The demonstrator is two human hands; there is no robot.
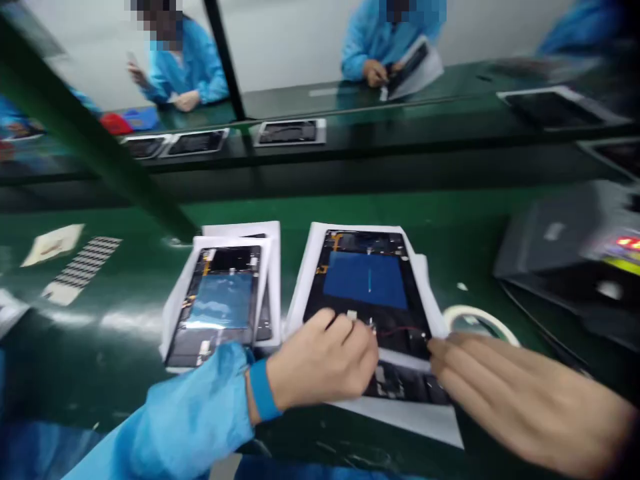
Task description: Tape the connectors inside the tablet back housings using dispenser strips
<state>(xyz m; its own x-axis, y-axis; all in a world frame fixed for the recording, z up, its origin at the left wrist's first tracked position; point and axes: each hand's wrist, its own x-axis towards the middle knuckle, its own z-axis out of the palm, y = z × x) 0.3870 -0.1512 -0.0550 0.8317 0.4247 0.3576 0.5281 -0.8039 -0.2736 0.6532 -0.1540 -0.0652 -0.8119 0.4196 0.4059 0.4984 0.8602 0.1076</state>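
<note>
An opened tablet [345,320] with a blue film-covered battery [365,277] lies on white paper sheets in front of me. Over its lower left edge, my left hand [325,353] is closed, fingers curled in; what they pinch, if anything, is hidden. My right hand [530,393], slightly blurred, has its fingers drawn together at the tablet's lower right corner; its thumb is hidden. A thin red wire [400,330] runs between the hands. Below the tablet, part of another dark unit [407,383] shows on paper.
To the left, another opened tablet [223,300] lies on stacked sheets. A tape roll [480,320] and grey machine [565,247] are at right. A strip of black pads [85,267] lies far left. A green post [100,140] slants across; people in blue work behind a shelf [350,143].
</note>
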